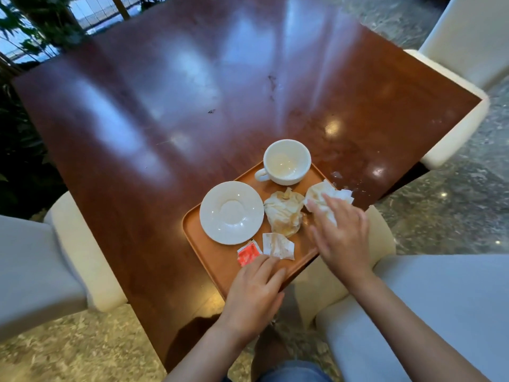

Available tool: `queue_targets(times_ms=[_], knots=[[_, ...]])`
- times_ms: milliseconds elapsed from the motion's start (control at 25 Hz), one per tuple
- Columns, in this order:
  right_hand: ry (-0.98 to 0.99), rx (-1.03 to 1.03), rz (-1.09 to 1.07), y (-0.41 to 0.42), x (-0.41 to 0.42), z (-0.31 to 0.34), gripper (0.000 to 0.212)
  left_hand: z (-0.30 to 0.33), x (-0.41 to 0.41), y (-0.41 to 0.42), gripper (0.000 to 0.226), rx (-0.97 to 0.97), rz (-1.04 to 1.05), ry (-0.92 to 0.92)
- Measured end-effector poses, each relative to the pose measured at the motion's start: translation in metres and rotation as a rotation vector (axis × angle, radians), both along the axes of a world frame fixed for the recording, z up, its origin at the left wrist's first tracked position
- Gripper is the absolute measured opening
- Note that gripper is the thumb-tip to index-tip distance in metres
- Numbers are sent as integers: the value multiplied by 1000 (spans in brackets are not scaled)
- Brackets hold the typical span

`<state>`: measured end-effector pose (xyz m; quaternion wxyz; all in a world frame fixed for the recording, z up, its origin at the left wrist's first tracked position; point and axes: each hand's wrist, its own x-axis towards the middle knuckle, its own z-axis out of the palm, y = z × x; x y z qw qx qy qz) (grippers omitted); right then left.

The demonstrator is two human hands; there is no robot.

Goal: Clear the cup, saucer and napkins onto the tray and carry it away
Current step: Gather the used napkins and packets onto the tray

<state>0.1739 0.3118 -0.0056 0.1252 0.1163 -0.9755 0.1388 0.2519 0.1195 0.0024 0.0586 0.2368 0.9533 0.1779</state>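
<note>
An orange-brown tray [214, 257] lies at the near corner of the table. On it stand an empty white cup [286, 162] at its far end and a white saucer [231, 212] on its left side. A stained crumpled napkin [283, 213] lies in the middle, with a torn white packet [276, 246] and a red sachet [248, 254] nearer me. My right hand [340, 238] rests with spread fingers on a second crumpled napkin [322, 193] at the tray's right edge. My left hand [254, 293] lies flat on the tray's near corner, fingertips by the packet.
The dark glossy wooden table [192, 106] stretches away from the tray. Small white scraps [337, 175] lie on it just right of the tray. Cream chairs stand at the left [55, 257], near right [413, 312] and far right [468, 51]. Plants [24, 161] fill the left.
</note>
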Motion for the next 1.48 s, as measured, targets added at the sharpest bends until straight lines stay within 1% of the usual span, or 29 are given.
queue_targets(times_ms=[80, 120, 240, 480, 600, 760, 1000, 1080, 1160, 1240, 1320, 1480], knots=[[-63, 52, -128, 23, -9, -3, 42, -3, 0, 3, 37, -34, -16, -6], [-114, 56, -153, 31, -10, -6, 45, -5, 1, 4, 36, -39, -17, -4], [-226, 52, -105, 37, -9, -17, 49, -10, 2, 2, 35, -17, -8, -2], [-294, 11, -101, 21, -6, -22, 46, -12, 1, -9, 28, 36, 47, 21], [-268, 1, -60, 1, -5, -23, 45, -16, -1, -34, 17, 43, 96, 83], [-270, -2, -21, -38, -14, -21, 44, -18, -10, -78, 37, 2, 124, 134], [-322, 38, 73, -84, -44, -17, 46, -16, -28, -128, 30, -81, 184, 111], [-325, 60, 110, -94, -56, -17, 48, -17, -37, -140, 22, -80, 221, 111], [-307, 73, 116, -99, -66, -15, 47, -19, -43, -144, 25, -69, 256, 106], [-262, 58, 67, -98, -71, -12, 44, -20, -44, -144, 29, -40, 267, 104], [-228, 43, 8, -95, -74, -8, 39, -21, -41, -141, 29, 9, 284, 105], [-169, 20, -20, -96, -77, -5, 35, -20, -38, -126, 34, 123, 326, 122]])
